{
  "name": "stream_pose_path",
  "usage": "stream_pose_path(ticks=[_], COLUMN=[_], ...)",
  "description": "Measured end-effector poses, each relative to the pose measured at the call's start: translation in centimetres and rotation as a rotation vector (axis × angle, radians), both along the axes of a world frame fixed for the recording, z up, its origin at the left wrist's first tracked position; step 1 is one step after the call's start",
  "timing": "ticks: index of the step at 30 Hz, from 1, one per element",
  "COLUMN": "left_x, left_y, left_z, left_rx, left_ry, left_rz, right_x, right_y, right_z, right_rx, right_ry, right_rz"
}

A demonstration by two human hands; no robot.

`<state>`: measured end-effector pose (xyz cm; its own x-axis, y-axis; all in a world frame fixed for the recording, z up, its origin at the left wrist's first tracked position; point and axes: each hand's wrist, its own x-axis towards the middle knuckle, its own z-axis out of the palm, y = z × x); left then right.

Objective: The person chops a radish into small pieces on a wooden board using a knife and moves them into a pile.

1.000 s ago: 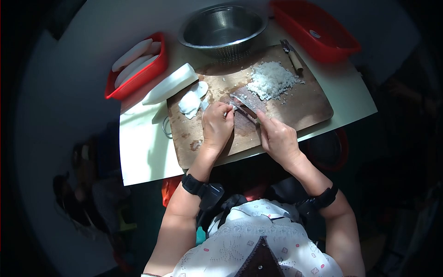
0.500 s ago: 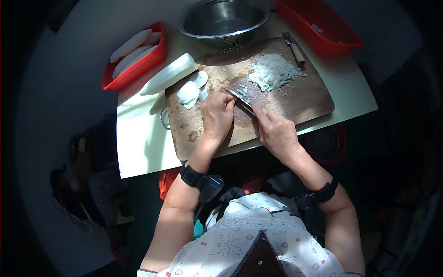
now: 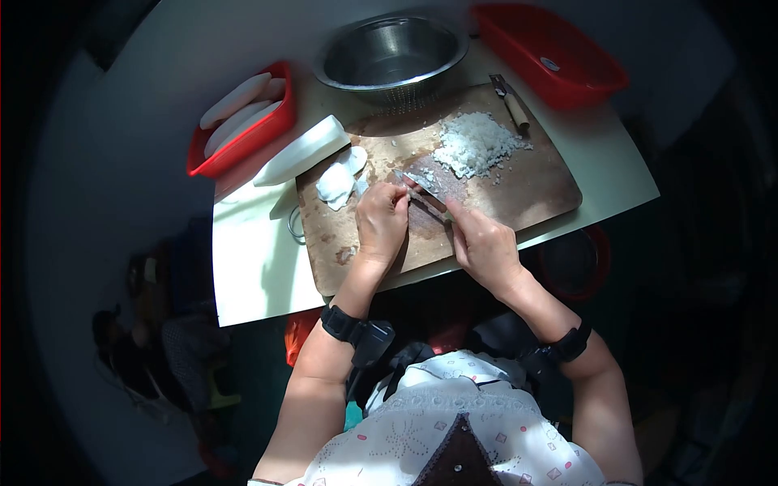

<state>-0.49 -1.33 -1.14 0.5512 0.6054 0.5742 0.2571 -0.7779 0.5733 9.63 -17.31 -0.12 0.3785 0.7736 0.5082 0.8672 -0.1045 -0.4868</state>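
In my right hand (image 3: 486, 243) is the handle of a knife (image 3: 425, 186), its blade slanting up to the left, low over the wooden cutting board (image 3: 519, 198). My left hand (image 3: 382, 220) is closed, fingertips bunched beside the blade; what they pinch, if anything, is hidden. Just beyond the blade lies a heap of finely diced white vegetable (image 3: 476, 144), with loose bits trailing toward the knife. Thin round white slices (image 3: 335, 185) overlap left of my left hand. A long peeled white radish (image 3: 301, 152) rests against the board's left edge.
A metal colander (image 3: 391, 55) stands behind the board. Whole white radishes (image 3: 241, 121) fill a red basket (image 3: 243, 150) at left; another red basket (image 3: 559, 61) is at right. A wooden-handled peeler (image 3: 510, 104) lies on the board. A metal ring (image 3: 297, 226) shows beside it.
The whole table sits slightly lower in view. Both hands stay over the same part of the board, the knife still in my right hand, its blade shifted a little.
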Motion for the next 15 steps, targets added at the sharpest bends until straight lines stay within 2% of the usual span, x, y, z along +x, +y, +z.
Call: stream_pose_path(ticks=[15], left_x=[-0.15], left_y=[-0.28], left_z=[0.29], left_rx=[0.035], left_ry=[-0.001], left_rz=[-0.008], right_x=[-0.52], right_y=[0.00], right_z=[0.54], right_rx=[-0.094], right_ry=[-0.140], right_rz=[0.022])
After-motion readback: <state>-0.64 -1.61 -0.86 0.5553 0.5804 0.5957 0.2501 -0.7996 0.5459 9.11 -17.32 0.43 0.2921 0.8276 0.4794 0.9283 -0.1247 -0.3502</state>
